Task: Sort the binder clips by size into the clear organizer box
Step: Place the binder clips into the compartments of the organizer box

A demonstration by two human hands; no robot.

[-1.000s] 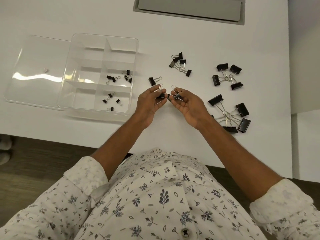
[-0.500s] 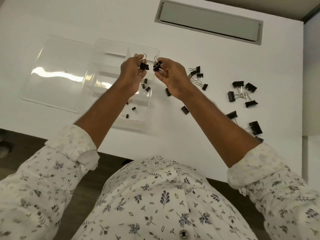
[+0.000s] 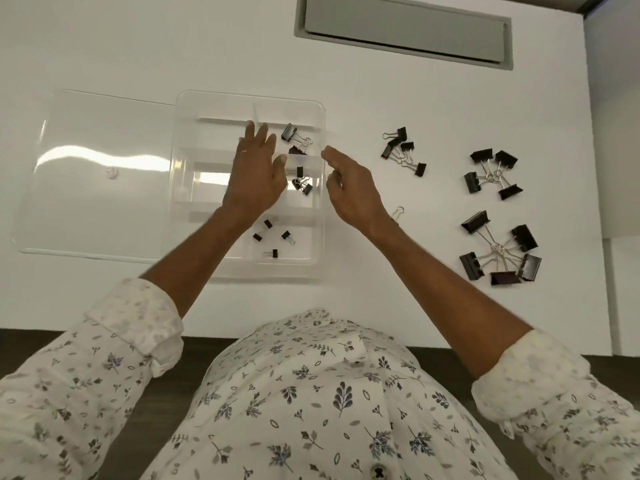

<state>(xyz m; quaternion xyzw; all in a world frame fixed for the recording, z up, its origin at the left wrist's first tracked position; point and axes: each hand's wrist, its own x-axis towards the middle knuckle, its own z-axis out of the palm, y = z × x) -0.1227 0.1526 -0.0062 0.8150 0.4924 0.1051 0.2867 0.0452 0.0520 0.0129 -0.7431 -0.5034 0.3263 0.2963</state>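
Note:
The clear organizer box [image 3: 320,109] lies on the white table. My left hand [image 3: 256,174] hovers over its middle with fingers spread and empty. My right hand [image 3: 353,188] hangs by the box's right wall, fingers loosely apart, holding nothing. Two medium black clips [image 3: 294,138] lie in the top right compartment. Smaller clips [image 3: 302,183] sit in the compartment below, and the smallest clips [image 3: 273,235] in the bottom right one. On the table to the right are a pile of medium clips [image 3: 403,150], a group of larger clips [image 3: 491,174] and the largest clips [image 3: 500,251].
The box's clear lid [image 3: 100,171] lies flat to its left. A grey recessed panel [image 3: 401,29] is set in the table at the back. One clip's wire handle [image 3: 398,213] shows just past my right wrist. The table's front edge runs close to my body.
Both hands carried a clip each from mid-table to the box and let go; the two clips now lie in the top right compartment. The hands have opened.

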